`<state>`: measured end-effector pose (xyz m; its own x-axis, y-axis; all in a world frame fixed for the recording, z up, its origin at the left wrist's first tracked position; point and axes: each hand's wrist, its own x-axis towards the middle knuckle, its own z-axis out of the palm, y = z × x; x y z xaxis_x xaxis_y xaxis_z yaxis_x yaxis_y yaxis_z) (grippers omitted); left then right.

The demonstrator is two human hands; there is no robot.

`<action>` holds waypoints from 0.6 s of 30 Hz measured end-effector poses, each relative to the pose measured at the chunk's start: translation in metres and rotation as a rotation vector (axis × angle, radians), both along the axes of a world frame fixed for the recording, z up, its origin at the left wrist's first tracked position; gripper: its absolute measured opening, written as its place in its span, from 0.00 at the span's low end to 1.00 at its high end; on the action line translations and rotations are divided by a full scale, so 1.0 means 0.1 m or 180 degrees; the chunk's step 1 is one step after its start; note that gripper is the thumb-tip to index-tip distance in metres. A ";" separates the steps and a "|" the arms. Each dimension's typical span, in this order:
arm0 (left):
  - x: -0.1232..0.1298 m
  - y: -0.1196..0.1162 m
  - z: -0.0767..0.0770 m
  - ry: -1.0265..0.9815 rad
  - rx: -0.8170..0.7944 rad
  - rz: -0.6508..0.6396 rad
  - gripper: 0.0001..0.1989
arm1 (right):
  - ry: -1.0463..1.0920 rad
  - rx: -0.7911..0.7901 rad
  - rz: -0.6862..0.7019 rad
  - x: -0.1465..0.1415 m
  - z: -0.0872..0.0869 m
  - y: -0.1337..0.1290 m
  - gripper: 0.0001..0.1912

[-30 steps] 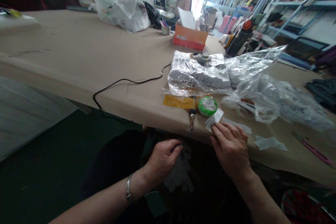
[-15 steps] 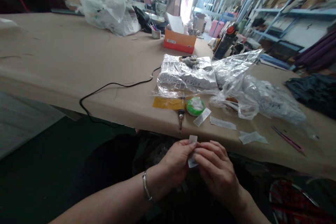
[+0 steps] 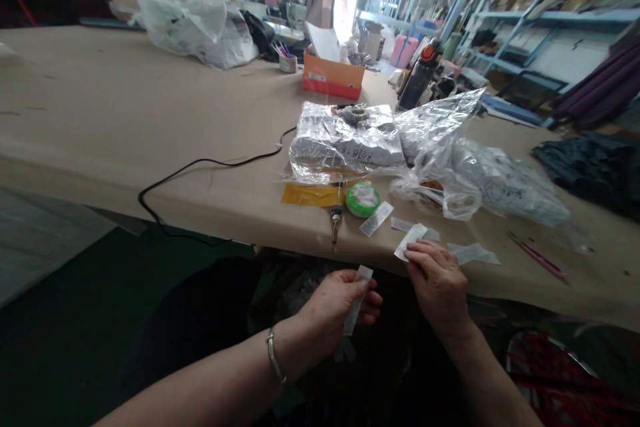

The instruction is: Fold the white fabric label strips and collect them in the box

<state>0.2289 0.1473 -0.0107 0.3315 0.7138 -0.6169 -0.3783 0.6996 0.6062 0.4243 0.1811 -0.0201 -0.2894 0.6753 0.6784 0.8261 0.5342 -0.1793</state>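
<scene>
In my left hand (image 3: pixel 340 303), just below the table edge, a narrow whitish strip (image 3: pixel 356 307) is pinched under the thumb. My right hand (image 3: pixel 440 273) is at the table's edge, its fingers closed on another whitish strip (image 3: pixel 411 242) over the tabletop. Close by lie a pale strip (image 3: pixel 377 219), a second strip (image 3: pixel 430 233) partly covered by the one in my right hand, and a crumpled whitish piece (image 3: pixel 473 253). A green round tub (image 3: pixel 363 199) with white stuff in it stands beside a soldering iron (image 3: pixel 335 223) that points toward me.
Clear plastic bags (image 3: pixel 345 143) with wrapped white contents lie behind the tub. Pink tweezers (image 3: pixel 537 257) are at the right. A black cord (image 3: pixel 215 161) crosses the table (image 3: pixel 100 113). Farther back stand an orange box (image 3: pixel 333 77), a pen cup (image 3: pixel 287 63) and a dark bottle (image 3: pixel 420 77).
My hands, together half a second ago, have parted. The right hand moved right and up to the tabletop with a strip; the left keeps its strip. The view shifted slightly.
</scene>
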 end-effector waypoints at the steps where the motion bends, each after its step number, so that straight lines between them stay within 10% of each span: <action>1: 0.01 0.02 0.00 -0.0035 -0.0046 -0.0017 0.06 | 0.0200 0.0034 0.0116 -0.01 0.00 -0.02 0.05; 8: 0.05 0.07 0.09 -0.0833 -0.0034 0.0131 0.04 | 0.0121 -0.0325 0.1381 -0.36 -0.01 -0.45 0.08; 18: 0.05 0.00 0.10 -0.0930 -0.0244 0.0246 0.06 | 0.0074 -0.0425 0.1520 -0.45 -0.04 -0.56 0.08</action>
